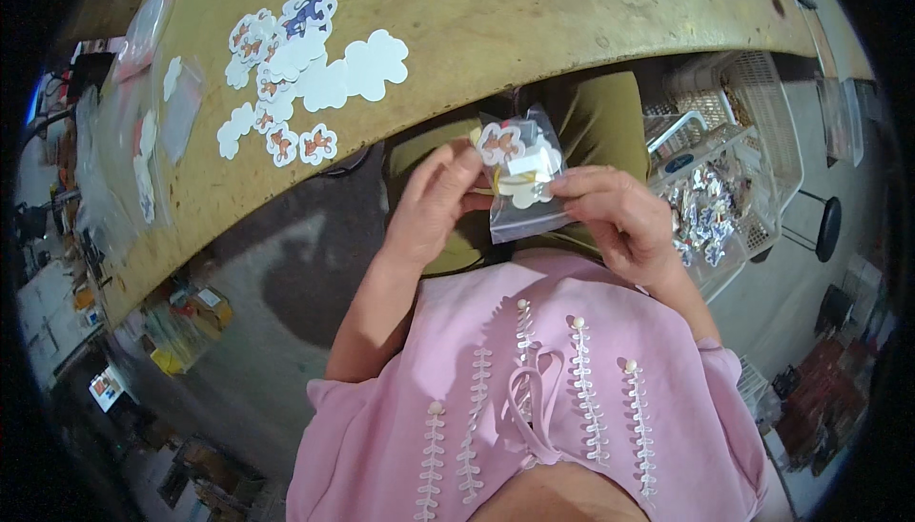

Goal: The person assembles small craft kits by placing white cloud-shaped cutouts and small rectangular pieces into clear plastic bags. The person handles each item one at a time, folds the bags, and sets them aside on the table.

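A small clear zip bag is held over my lap between both hands. Inside it show a cloud-shaped sticker with a brown cartoon figure, white pieces and a bit of yellow. My left hand pinches the bag's left side, thumb and fingers closed. On the opposite side my right hand grips the bag's edge with thumb and forefinger. To the left on the table lies a loose pile of cloud-shaped stickers, some with brown or dark blue figures and others white side up.
The worn wooden table curves in front of me. Flat clear bags lie at its left end. At my right stands a white plastic basket with a clear bin of shiny filled packets. A black round stool is beyond.
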Tool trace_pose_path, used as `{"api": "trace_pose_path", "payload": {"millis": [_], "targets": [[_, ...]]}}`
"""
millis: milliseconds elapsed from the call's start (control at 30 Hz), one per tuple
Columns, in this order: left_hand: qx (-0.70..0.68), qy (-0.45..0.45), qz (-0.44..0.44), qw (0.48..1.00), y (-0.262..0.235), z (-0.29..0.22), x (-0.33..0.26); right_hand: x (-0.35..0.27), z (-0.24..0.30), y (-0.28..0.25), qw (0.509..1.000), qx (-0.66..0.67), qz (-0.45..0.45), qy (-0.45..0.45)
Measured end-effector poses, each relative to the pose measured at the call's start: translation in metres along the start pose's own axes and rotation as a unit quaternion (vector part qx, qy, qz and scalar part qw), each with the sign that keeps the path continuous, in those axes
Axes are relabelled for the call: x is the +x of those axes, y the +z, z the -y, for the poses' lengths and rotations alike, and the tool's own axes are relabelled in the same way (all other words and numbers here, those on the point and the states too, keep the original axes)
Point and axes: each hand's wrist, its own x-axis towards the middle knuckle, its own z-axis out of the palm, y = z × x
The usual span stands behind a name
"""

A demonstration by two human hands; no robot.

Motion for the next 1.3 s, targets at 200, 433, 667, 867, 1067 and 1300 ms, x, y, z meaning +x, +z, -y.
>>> {"api": "trace_pose_path", "payload": {"millis": [200,433,667,867,1067,1300], "targets": [[0.058,0.067,0.028,0.996,0.010,0.005,0.009,-0.009,-0.007,0.010,0.998,0.007,-0.017,0.062],[0.174,0.050,0.037,0.983,0.008,0.002,0.002,0.006,-0.028,0.021,0.826,0.388,-0.074,0.401],[0.165,0.093,0.056,0.980,0.005,0.011,0.012,0.005,-0.028,0.033,0.852,0.358,-0.094,0.369],[0.152,0.097,0.053,0.982,0.010,0.017,0.017,0.001,-0.033,0.018,0.848,0.337,-0.103,0.395],[0.359,0.209,-0.014,0.909,0.008,-0.024,-0.010,-0.072,-0.062,-0.093,0.916,-0.016,-0.225,0.332],[0.472,0.290,-0.294,0.779,-0.061,-0.103,-0.054,-0.180,-0.111,-0.200,0.664,-0.560,0.034,0.495]]}}
